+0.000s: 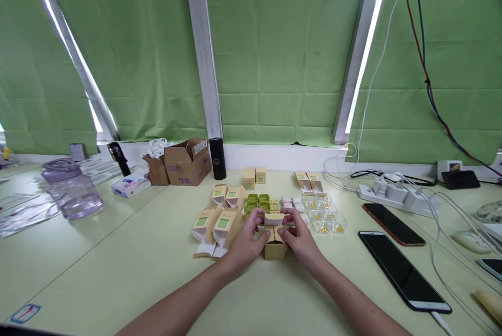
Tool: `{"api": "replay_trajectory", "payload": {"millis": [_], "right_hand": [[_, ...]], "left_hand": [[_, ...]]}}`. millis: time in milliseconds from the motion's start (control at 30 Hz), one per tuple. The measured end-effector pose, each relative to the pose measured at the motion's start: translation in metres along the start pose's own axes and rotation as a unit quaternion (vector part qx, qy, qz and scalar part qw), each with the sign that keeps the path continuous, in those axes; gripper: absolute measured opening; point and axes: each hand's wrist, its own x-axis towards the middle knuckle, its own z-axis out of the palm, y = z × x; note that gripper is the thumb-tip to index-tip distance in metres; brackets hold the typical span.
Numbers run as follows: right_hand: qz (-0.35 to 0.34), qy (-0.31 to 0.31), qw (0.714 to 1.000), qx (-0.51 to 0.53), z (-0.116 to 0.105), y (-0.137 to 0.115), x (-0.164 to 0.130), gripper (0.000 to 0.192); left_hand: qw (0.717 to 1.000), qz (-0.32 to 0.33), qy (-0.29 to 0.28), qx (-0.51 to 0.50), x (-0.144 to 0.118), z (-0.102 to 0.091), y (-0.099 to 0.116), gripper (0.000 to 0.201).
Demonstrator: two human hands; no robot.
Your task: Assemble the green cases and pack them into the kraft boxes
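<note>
A small kraft cardboard box [275, 252] stands on the table straight in front of me, its top flap raised. My left hand [247, 239] grips its left side, with fingers at the flap and thumb on the top. My right hand [301, 241] mirrors this on the right side. Several open kraft boxes [227, 221] with green labels lie left of my left hand. Just beyond my hands are green square cups [258, 200], small yellowish pieces [274, 203] and pale pinkish-white pieces [287, 201]. Clear plastic cups [323, 216] with gold-coloured centres sit beyond my right hand. The box's inside is hidden.
Small closed boxes [249, 176] and open-flapped boxes [309, 183] stand farther back. At right lie two phones [403, 270], a power strip [400, 197] and loose cables. A brown carton [187, 163], black cylinder [217, 158], tissue pack [131, 183] and purple-tinted jug [71, 189] stand left.
</note>
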Motion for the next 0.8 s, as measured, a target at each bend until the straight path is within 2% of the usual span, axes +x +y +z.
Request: {"api": "replay_trajectory", "payload": {"millis": [267,600,800], "right_hand": [[-0.003,-0.003,1.000,-0.004,0.000,0.001,0.000,0.047],[-0.016,0.001,1.000,-0.012,-0.001,-0.002,-0.001,0.044],[-0.067,0.002,0.998,-0.004,-0.005,-0.014,-0.008,0.034]], "left_hand": [[0.999,0.028,-0.021,0.008,0.002,-0.001,0.002,0.014],[0.999,0.023,-0.016,0.023,0.002,-0.002,0.003,0.012],[0.999,0.022,-0.021,0.016,0.002,-0.004,-0.001,0.012]]}}
